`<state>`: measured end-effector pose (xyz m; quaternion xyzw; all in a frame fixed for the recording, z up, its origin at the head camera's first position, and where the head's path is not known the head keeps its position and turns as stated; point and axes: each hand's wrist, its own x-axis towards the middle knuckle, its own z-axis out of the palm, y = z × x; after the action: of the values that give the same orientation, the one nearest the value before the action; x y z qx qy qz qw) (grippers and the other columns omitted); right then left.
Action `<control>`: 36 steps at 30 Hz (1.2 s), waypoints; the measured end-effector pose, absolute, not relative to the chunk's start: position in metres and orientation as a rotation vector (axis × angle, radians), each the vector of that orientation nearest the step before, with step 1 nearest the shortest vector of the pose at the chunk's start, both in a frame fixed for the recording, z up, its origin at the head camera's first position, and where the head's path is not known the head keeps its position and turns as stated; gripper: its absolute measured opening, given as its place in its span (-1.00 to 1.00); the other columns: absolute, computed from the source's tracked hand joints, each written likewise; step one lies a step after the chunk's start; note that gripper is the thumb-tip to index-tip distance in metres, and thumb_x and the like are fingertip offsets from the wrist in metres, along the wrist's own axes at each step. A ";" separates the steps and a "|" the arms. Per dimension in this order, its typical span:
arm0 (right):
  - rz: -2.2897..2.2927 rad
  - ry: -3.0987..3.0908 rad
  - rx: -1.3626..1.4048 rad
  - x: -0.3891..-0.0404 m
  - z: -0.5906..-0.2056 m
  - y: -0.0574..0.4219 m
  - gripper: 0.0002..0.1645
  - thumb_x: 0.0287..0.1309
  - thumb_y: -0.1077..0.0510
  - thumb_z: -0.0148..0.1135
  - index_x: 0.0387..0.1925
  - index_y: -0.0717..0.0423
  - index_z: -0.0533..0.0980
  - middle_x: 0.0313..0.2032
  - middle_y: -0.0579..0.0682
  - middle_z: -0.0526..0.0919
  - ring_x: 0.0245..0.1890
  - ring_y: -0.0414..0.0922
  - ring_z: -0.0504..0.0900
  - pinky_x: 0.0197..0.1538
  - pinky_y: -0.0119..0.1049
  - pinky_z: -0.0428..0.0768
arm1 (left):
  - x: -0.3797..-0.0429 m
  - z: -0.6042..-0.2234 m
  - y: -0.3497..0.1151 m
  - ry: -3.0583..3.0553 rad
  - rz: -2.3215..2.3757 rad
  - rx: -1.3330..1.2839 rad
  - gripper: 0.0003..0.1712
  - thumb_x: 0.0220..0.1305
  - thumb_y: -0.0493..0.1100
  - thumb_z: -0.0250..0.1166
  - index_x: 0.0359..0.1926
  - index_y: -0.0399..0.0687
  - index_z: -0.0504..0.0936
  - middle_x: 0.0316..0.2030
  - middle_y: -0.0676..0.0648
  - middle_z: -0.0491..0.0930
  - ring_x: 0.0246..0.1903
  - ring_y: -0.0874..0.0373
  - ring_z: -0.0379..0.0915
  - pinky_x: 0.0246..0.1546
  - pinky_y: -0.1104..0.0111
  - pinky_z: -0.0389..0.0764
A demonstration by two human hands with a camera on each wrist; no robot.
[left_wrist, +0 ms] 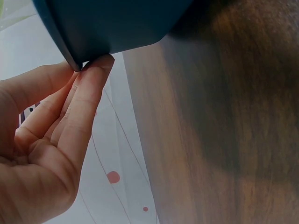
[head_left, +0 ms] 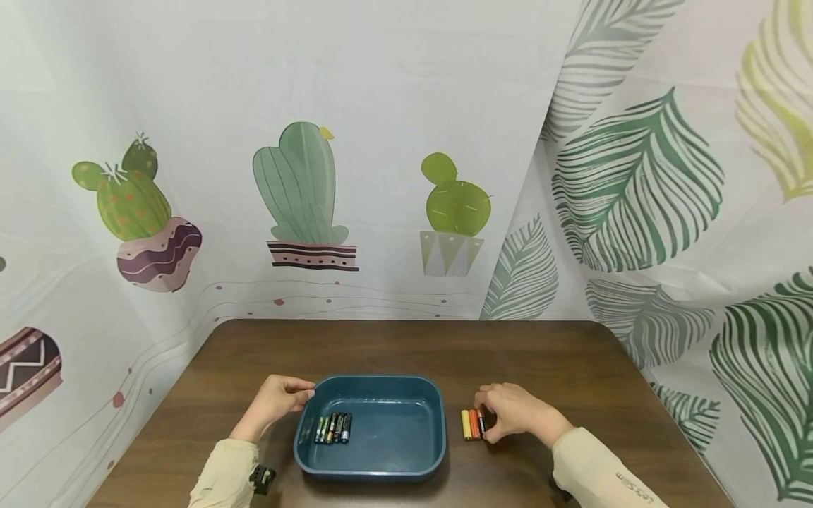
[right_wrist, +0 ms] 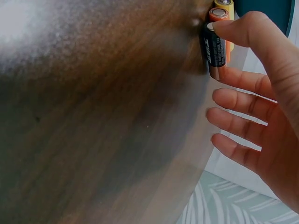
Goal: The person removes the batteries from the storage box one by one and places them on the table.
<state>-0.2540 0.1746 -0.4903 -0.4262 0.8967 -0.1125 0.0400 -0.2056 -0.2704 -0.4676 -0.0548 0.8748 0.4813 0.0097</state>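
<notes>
A blue rectangular tray rests on the table, with several batteries standing side by side in a row in its left part. My left hand pinches the tray's upper left corner at the rim, thumb and fingers on either side of it. To the right of the tray, a yellow battery, an orange battery and a black battery with a copper end lie in a row. My right hand holds the black one between thumb and index fingertip at its two ends; its other fingers are spread apart.
The brown wooden table extends around the tray, its far edge close to a white hanging cloth printed with cacti and leaves. A dark wrist device sits at my left sleeve.
</notes>
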 end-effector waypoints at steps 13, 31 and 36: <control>-0.355 2.721 -1.281 -0.254 -0.489 0.174 -0.52 -0.32 -0.02 0.52 -0.28 0.05 0.57 -0.46 -0.19 0.45 -0.50 -0.34 0.32 -0.46 -0.44 0.35 | -0.205 -0.467 -0.271 2.727 1.513 -0.179 -0.82 0.18 -0.39 0.31 -0.18 -0.40 0.69 -0.24 -0.27 0.67 -0.35 0.00 0.65 -0.31 0.16 0.68; -0.322 2.757 -1.288 -0.253 -0.479 0.175 -0.50 -0.28 -0.04 0.52 -0.23 0.07 0.58 -0.43 -0.15 0.49 -0.48 -0.32 0.35 -0.44 -0.38 0.39 | -0.206 -0.469 -0.271 2.734 1.512 -0.194 -0.83 0.16 -0.41 0.32 -0.20 -0.39 0.70 -0.25 -0.26 0.68 -0.36 0.02 0.65 -0.32 0.19 0.69; -0.317 2.792 -1.301 -0.254 -0.468 0.173 -0.57 -0.23 0.01 0.45 -0.24 0.07 0.60 -0.45 -0.13 0.47 -0.50 -0.32 0.32 -0.45 -0.38 0.35 | -0.206 -0.468 -0.271 2.729 1.523 -0.176 -0.83 0.16 -0.40 0.32 -0.20 -0.41 0.70 -0.26 -0.27 0.68 -0.37 0.01 0.65 -0.33 0.18 0.69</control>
<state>-0.2540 0.1729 -0.4682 -0.4200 0.9015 -0.1023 0.0223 -0.2061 -0.2708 -0.4684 -0.0561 0.8718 0.4866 0.0056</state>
